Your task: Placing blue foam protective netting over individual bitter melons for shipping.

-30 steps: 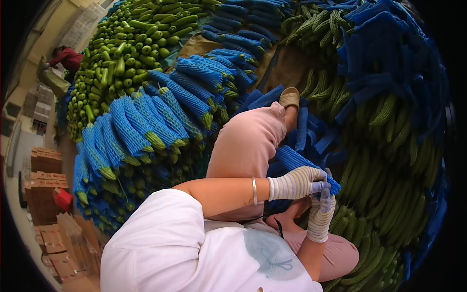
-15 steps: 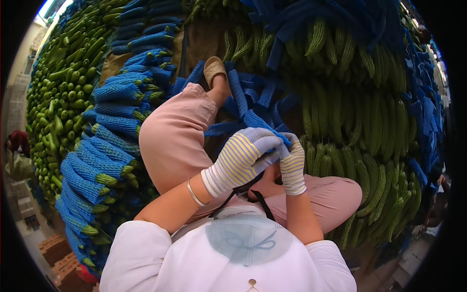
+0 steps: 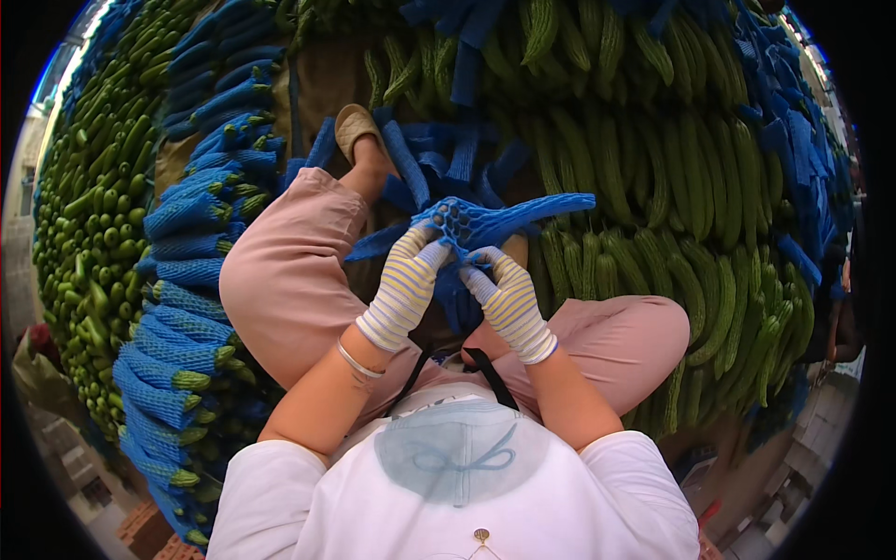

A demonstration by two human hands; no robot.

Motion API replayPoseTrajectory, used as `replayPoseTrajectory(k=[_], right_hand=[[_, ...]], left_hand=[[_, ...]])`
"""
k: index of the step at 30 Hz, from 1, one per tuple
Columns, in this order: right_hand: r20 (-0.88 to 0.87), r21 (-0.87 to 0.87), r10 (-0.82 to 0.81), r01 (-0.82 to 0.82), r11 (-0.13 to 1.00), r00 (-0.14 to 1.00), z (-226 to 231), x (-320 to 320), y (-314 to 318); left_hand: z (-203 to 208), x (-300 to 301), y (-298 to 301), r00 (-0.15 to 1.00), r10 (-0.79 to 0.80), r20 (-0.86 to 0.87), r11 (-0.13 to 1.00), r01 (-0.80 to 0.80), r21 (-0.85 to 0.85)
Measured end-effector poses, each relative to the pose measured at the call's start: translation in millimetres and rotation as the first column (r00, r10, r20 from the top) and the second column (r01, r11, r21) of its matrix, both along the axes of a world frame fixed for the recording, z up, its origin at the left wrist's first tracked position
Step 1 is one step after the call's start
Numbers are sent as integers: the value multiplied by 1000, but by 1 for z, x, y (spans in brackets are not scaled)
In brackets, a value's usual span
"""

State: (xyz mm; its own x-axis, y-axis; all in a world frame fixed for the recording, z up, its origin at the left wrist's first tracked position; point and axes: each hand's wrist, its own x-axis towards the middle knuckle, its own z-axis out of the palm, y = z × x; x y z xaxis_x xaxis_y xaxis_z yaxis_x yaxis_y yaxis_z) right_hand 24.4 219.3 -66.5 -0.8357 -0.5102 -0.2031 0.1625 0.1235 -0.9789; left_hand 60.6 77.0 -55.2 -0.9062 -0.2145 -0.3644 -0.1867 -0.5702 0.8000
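Both hands wear striped knit gloves and meet in front of my folded legs. A blue foam net sleeve [image 3: 523, 213] hangs between them, its mesh stretched wide at the near end and its narrow tail pointing right. My left hand [image 3: 401, 287] is closed on the left side of the stretched mesh. With pinched fingers, my right hand [image 3: 511, 306] grips the lower edge of the same opening. No gourd shows inside the sleeve. More flat blue sleeves [image 3: 462, 154] lie just beyond my hands, beside my shod foot [image 3: 357, 131].
Rows of bare bitter gourds [image 3: 691, 177] cover the right side. Bitter gourds in blue net sleeves [image 3: 168, 359] are stacked on my left. Farther left lies a heap of smaller green vegetables [image 3: 103, 224]. More sleeves [image 3: 807, 154] pile up at the far right.
My hands have moved apart and the sleeve's end is now spread open between them. Its tail has swung out to the right. The whole view has shifted slightly.
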Motion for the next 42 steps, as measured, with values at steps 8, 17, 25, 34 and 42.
replayPoseTrajectory(k=[8, 17, 25, 34, 42], right_hand=[[339, -462, -142, 296, 836, 930, 19, -9, -12], [355, -242, 260, -181, 953, 898, 29, 13, -13], [540, -436, 475, -252, 864, 694, 33, -9, -20], [421, -298, 597, -517, 802, 683, 6, -48, -28], [-95, 995, 177, 95, 8, 979, -150, -188, 63]], left_hand=[[-28, -7, 1, 987, -153, 57, 897, 163, -411], [-28, -45, -20, 758, -432, 489, -247, 422, -872], [-34, -26, -17, 798, -435, 417, -75, 429, -900], [-48, -50, -9, 854, -405, 327, 107, 399, -911], [-51, -46, -3, 893, -384, 234, 249, 344, -906]])
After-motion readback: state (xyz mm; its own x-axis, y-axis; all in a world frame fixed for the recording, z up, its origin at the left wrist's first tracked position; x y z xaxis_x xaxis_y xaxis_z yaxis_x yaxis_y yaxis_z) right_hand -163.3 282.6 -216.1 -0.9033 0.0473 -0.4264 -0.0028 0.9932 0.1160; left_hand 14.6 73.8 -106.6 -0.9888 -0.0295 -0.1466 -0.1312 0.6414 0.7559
